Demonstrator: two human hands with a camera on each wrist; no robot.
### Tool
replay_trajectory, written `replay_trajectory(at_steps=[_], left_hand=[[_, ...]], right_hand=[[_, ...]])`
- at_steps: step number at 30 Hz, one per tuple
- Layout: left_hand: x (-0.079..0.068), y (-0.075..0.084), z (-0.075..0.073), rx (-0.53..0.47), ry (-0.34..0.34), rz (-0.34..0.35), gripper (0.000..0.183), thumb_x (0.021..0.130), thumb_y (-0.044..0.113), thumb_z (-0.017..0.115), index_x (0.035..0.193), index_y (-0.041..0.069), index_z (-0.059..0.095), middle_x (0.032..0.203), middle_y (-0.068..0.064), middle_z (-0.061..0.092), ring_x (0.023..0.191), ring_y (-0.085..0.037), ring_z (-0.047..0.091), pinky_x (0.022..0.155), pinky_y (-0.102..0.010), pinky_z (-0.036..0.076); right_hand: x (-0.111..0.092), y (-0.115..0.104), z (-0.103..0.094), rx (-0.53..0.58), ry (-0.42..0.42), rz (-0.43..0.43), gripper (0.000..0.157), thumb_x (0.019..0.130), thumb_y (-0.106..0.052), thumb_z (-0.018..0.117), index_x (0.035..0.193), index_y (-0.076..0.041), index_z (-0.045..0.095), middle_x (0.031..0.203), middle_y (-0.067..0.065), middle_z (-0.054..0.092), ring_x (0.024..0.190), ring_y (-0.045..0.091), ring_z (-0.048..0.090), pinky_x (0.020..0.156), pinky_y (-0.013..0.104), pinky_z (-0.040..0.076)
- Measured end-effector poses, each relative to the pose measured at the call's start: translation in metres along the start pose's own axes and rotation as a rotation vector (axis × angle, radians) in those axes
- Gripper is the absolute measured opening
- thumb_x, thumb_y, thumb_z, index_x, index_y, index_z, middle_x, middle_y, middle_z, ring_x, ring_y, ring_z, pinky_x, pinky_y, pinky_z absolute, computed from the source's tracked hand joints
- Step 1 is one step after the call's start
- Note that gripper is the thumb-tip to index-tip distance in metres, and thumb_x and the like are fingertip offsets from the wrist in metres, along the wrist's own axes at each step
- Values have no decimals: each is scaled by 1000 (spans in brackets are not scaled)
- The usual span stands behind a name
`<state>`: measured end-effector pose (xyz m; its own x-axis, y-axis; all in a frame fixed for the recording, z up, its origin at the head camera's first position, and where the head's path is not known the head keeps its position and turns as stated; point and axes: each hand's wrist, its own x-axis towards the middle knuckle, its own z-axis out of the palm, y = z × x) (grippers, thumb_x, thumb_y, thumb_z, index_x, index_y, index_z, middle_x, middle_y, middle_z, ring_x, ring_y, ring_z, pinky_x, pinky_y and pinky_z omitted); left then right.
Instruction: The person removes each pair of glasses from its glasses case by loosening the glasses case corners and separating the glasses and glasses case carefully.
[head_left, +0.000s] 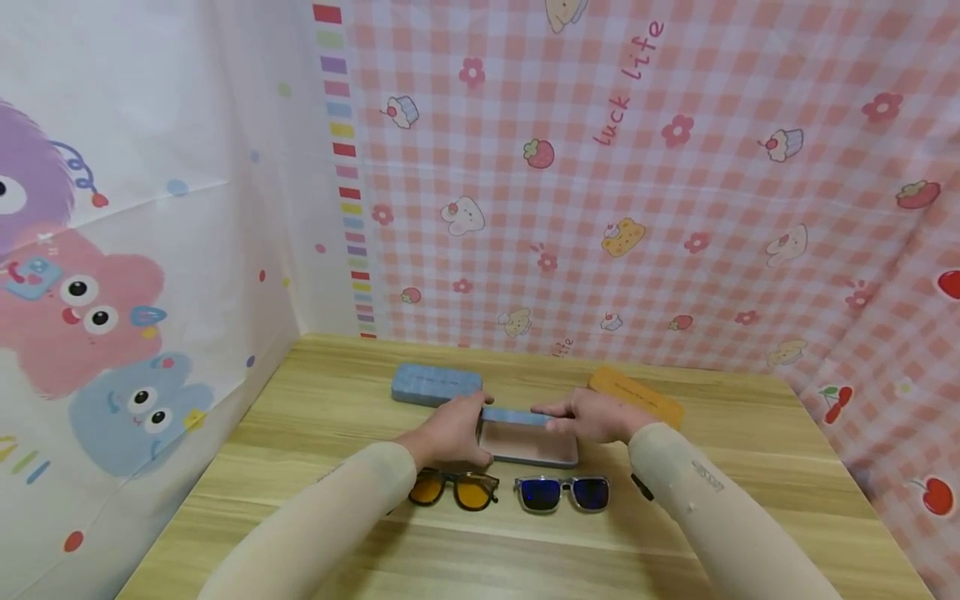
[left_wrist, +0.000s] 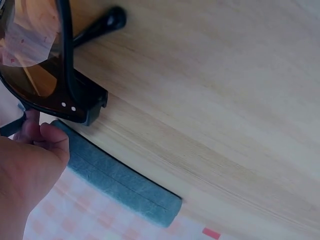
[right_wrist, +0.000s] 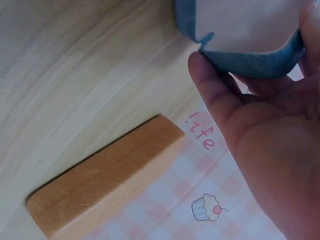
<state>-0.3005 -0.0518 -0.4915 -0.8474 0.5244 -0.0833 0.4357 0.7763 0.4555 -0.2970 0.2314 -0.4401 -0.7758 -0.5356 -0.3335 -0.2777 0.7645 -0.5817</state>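
A pink-and-white checked cloth covers the back and right of the space, printed with strawberries, flowers, cupcakes and animal faces. A white cloth with furry cartoon creatures hangs at the left. Between them stands a pale wood-grain counter.

Two cream sleeves reach in over it. The open blue case, pinkish inside, is near the middle of the counter. The left hand has its grip closed around the case's left end; the right hand pinches the lid at its right end. A closed blue case lies behind to the left, an orange case behind to the right. Nearer the person lie orange-lensed glasses and blue-lensed glasses, side by side.

The checked cloth reads "luck life", with "life" again lower down. Dark lettering on both closed cases is too small to read.
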Motion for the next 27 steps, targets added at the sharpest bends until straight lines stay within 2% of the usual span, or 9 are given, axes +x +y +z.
replay_trajectory(at_steps=[4,6,9,12,16,20,24,27], left_hand=[[-2,1,0,-12,1,-10,97,79,37,94,159,12,44,138,-10,67,123,-27,65,103,-45,58],[-3,1,-1,-12,4,-11,97,79,37,95,158,12,45,138,-10,67,123,-28,65,103,-45,59],[-4,1,-1,-16,6,-8,97,79,36,95,158,11,45,138,-11,67,123,-28,65,102,-45,59],[-3,2,1,-21,9,2,97,79,34,95,157,9,45,134,-11,68,119,-27,66,100,-44,60],[-3,1,2,-16,8,9,96,79,34,95,157,9,45,123,-8,70,110,-23,67,96,-42,60],[-3,0,2,-3,20,23,95,80,36,94,157,8,45,124,-8,70,109,-22,67,93,-40,60],[-2,-1,3,1,31,35,95,80,36,94,156,8,46,126,-10,70,109,-23,67,93,-39,60],[-1,-1,3,4,36,42,94,80,36,93,156,7,46,125,-10,70,109,-23,66,93,-39,59]], right_hand=[[-2,0,6,-27,24,-25,52,109,-36,61,159,-21,54,159,13,57,133,25,66,111,50,54],[-2,0,8,-44,41,-48,53,109,-34,61,159,-18,54,157,14,59,120,18,69,102,42,57],[-2,0,13,-57,64,-91,52,110,-31,62,158,-13,54,148,16,66,92,12,65,85,31,54],[-4,0,18,-79,87,-131,51,110,-26,62,157,-10,53,142,17,70,80,11,59,78,28,50],[-8,-3,27,-220,136,-148,52,109,-27,63,158,-12,53,144,20,68,92,14,66,86,35,58],[-10,-6,37,-385,178,-127,56,108,-32,65,160,-17,52,143,21,67,105,25,70,95,46,60],[-11,-7,44,-447,224,-138,58,106,-32,69,159,-16,53,139,23,68,110,34,69,97,50,59],[-11,-6,48,-485,258,-150,59,104,-32,71,158,-15,55,138,25,68,108,36,68,98,51,57]])
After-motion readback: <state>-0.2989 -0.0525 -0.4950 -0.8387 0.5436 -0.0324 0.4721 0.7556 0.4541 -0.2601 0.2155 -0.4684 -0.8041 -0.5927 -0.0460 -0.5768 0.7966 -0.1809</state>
